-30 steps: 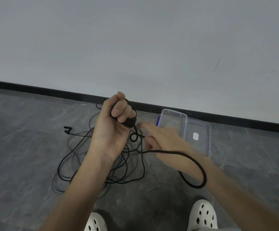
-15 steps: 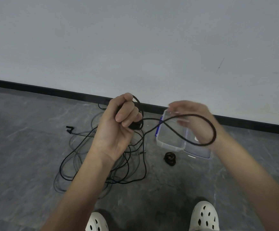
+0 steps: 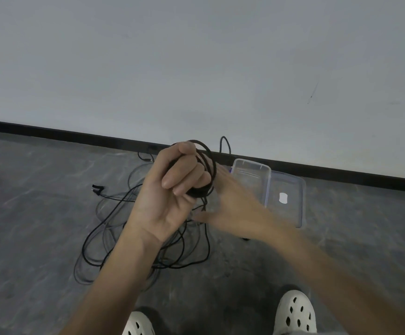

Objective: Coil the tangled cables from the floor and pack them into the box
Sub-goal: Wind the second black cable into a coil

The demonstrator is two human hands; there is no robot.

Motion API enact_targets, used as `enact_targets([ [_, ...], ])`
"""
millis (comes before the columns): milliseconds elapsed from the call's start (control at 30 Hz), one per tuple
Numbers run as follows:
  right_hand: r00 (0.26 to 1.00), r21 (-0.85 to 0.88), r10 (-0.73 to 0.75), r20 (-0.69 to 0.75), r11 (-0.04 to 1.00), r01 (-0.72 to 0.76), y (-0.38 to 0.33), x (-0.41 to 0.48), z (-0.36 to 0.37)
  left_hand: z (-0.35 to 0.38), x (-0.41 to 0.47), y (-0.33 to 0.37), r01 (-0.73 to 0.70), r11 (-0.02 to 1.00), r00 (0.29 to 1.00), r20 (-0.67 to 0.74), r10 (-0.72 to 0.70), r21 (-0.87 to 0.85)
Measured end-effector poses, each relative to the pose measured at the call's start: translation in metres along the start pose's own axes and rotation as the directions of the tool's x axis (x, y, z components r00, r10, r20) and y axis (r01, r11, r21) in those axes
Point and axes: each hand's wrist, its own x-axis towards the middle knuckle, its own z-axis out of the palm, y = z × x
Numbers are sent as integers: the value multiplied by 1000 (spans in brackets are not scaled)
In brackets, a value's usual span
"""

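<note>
A person's left hand [image 3: 170,194], raised palm-up above a grey stone floor [image 3: 39,213], holds a small coil [image 3: 205,157] of black cable. Its grip is closed tight, with the fingers curled round the gathered loops. From the coil a strand drops to the tangled cables [image 3: 114,221], which lie spread in loose loops on the floor beneath the forearm. The right hand [image 3: 235,204] reaches in just beside the coil with fingers extended. It is blurred, and it cannot be told whether its grip has hold of any cable. Behind that hand a clear plastic box [image 3: 251,166] stands open on the floor near the black skirting [image 3: 63,135], its lid [image 3: 291,187] lying flat against its right side. A pair of white clogs [image 3: 295,310] shows at the bottom edge.
</note>
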Motion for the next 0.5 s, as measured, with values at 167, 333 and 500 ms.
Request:
enact_targets([
  [167,991,324,91,-96,945,-55,-2,7,10,1,-1,0,126,975,983,158,-98,-184],
  [333,995,384,93,-17,920,-80,-5,2,9,-3,1,2,65,985,994,95,-50,-158],
  [500,962,615,215,166,740,-271,-5,-6,2,-11,2,15,-127,985,987,-112,114,-115],
])
